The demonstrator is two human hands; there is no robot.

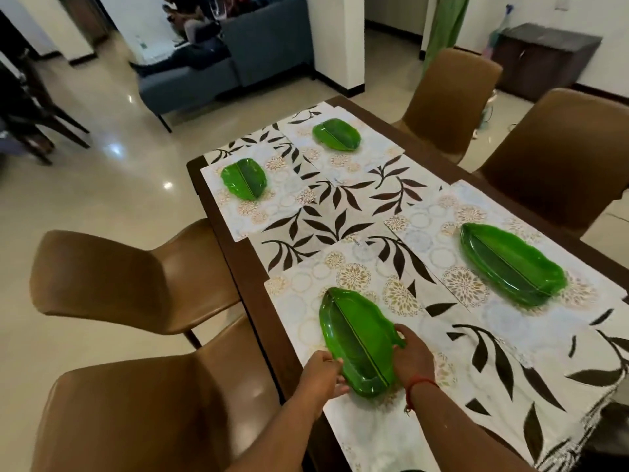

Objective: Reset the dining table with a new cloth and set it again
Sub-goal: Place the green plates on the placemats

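A white cloth with dark leaf print [335,223] covers the brown dining table [245,267]. Several pale circle-patterned placemats lie on it, each bearing a green leaf-shaped plate. The nearest plate [357,338] sits on the near-left placemat [299,301]. My left hand [323,373] grips its left edge and my right hand [410,356] grips its right edge. Other plates lie at the right [510,264], far left [244,178] and far end [337,134].
Brown chairs stand along the left side [112,281] [143,413] and the right side [452,97] [565,158]. Beyond the table are a shiny tiled floor [112,185], a blue sofa [235,59] with a person on it, and a dark cabinet [544,59].
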